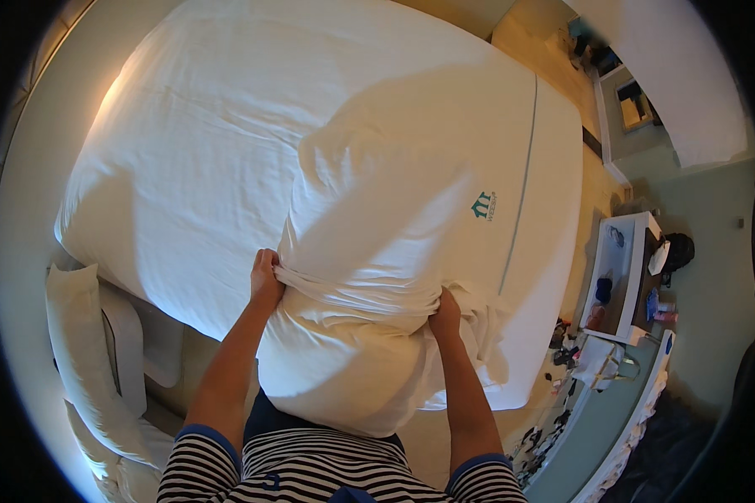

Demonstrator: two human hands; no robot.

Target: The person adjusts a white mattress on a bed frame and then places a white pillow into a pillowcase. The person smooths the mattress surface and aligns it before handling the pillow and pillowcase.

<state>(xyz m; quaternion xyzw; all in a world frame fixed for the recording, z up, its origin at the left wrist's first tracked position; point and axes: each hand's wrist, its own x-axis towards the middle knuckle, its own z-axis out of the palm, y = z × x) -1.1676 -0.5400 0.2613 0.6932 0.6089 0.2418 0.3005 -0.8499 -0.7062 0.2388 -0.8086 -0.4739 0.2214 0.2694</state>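
A: Where was the plump white cloth-covered pillow (340,365)?
B: It lay against your front, over the bed's near edge, its far part resting on the bed.

A: And your grip?
B: Your left hand (266,278) was closed on one end of the bunched white fabric pillowcase (352,292). Your right hand (446,312) gripped the other end, its fingertips partly hidden.

A: Was there any writing near you?
B: Beyond your right hand, the smooth white bed cover (226,126) bore a teal printed emblem (481,204) with small lettering, beside a thin grey stripe (528,151).

A: What containers stood farther off?
B: To your right, you had a white handbag with tan handles (597,362). Just past it, a white open-fronted shelf unit (632,277) held a dark blue item (604,290) and a reddish one (596,317), both too small to identify.
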